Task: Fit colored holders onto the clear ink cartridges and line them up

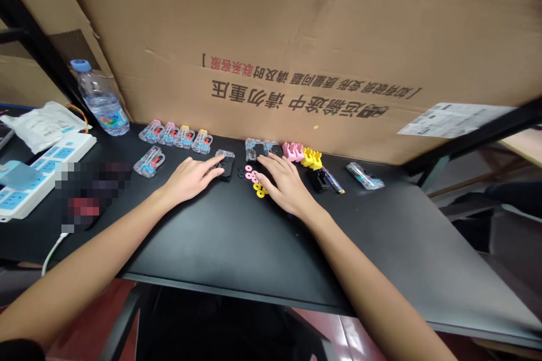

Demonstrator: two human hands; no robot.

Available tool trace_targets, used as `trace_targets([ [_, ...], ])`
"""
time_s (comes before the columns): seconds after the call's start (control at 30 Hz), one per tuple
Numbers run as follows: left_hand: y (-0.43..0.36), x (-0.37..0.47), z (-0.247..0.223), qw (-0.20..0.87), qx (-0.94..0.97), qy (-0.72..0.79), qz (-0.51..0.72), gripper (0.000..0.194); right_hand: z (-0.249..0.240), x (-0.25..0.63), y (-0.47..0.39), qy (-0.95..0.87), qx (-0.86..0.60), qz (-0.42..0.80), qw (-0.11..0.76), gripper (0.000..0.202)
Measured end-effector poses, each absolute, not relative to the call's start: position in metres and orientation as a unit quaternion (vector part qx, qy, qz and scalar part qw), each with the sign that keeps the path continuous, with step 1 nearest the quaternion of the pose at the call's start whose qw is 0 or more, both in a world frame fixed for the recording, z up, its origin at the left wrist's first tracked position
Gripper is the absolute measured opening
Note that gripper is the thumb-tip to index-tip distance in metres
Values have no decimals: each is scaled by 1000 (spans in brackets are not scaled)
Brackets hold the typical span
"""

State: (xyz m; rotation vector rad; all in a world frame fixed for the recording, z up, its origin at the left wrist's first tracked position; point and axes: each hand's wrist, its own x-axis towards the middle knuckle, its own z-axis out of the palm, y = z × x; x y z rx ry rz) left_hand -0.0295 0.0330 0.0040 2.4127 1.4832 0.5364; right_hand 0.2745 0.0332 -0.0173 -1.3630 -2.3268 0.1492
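On the black table [237, 237], fingers of both hands press dark parts.

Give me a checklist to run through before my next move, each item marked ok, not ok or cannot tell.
1. Left hand touching the flat black plastic piece with a clear end: ok.
2. All small yellow rings uncovered: not ok, the right hand partly covers that group.
3. Right hand's firm grip on something: cannot tell, its fingertips are over dark parts.
4. Pink plastic clips and yellow plastic clips side by side: ok.
5. Blue cap on the clear plastic bottle: ok.
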Motion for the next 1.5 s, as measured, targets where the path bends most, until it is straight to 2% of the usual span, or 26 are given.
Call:
trace_targets([
  [0.2, 27, -27, 9, 35, 848, 468, 247, 35, -7, 258, 18, -859, -431, 33, 275, 44],
  [0.37, 27, -26, 3, -1, 882, 400, 250, 27, -4, 235, 5, -902, -366, 74, 219, 47],
  [0.67, 27, -24, -3, 64, 881, 416, 218, 44, -15, 230, 20, -899, -405, 41, 161, 62],
  [0.87, 36, -33, -4, 19, 853, 483, 197, 47, -17, 237, 29, -888, -427, 23, 170, 63],
  [1.17, 47, -45, -13, 11, 843, 518, 148, 57, -23, 243, 35, -879, -438, 4, 188, 65],
  [1.3, 46, -45, -10, 5, 841, 522, 142, 59, -19, 244, 33, -876, -430, 7, 220, 60],
  [1.43, 43, -54, 7, -43, 806, 573, 138, 64, -7, 249, 30, -855, -431, -15, 289, 50],
  [1.5, 42, -63, 19, -81, 765, 626, 129, 57, 2, 256, 30, -836, -442, -23, 323, 44],
])
